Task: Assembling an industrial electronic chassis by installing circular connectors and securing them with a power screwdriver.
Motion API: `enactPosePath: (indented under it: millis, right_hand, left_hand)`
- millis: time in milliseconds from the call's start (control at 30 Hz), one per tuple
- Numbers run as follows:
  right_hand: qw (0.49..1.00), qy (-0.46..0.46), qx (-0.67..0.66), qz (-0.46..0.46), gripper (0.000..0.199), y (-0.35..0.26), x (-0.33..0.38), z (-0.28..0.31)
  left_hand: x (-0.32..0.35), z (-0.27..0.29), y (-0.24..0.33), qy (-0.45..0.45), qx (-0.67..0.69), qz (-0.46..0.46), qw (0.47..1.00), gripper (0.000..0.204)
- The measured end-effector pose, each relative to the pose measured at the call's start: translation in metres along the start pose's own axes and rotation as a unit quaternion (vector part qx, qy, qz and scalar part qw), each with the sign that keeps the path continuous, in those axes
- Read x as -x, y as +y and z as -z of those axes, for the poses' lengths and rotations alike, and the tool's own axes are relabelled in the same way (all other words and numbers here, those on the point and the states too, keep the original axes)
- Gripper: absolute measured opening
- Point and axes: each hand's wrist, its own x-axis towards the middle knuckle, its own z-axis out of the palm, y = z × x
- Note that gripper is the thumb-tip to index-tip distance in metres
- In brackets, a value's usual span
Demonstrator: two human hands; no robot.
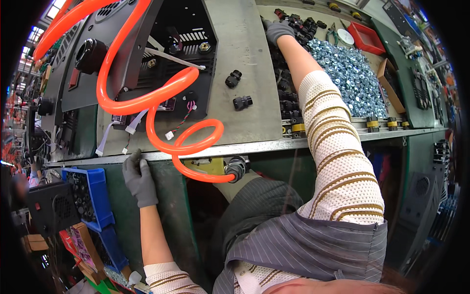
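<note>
My left hand (139, 179), in a grey glove, rests by the metal front edge of the bench with its fingers stretched out and nothing in them. My right hand (279, 31), also gloved, reaches far forward to the black fittings (306, 28) at the back of the parts tray. Its fingertips blend into the dark, so their grip is unclear. Two loose black cable glands (233, 79) lie on the bench, between the tray and an open black metal housing (196, 54). White-plugged wires (170, 134) hang out of the housing.
A coiled orange air hose (147, 105) loops over the housing down to a connector (236, 169) below the bench edge. Silvery nuts (347, 73) fill the tray's right side, near pliers (333, 34) and a red box (366, 38). Blue bins (105, 201) stand at lower left.
</note>
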Motion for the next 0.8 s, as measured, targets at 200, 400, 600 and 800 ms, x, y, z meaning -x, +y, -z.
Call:
enactPosePath:
  millis: [200, 400, 600, 800]
  right_hand:
    - [0.992, -0.031, -0.118, -0.006, 0.049, 0.03, -0.014, -0.005]
    - [0.833, 0.039, -0.551, 0.036, 0.038, 0.054, 0.023, 0.03]
    - [0.882, -0.24, -0.372, 0.16, 0.042, -0.017, 0.162, 0.123]
    - [0.921, -0.058, -0.329, 0.202, 0.054, -0.031, 0.205, 0.099]
  left_hand:
    - [0.001, -0.001, 0.01, 0.0, 0.011, 0.005, 1.0, 0.028]
    - [-0.005, -0.001, 0.01, -0.003, -0.002, -0.007, 1.0, 0.028]
    - [-0.002, 0.001, 0.002, 0.005, -0.013, -0.028, 1.0, 0.026]
    - [-0.004, -0.002, 0.005, 0.002, -0.038, -0.06, 0.997, 0.024]
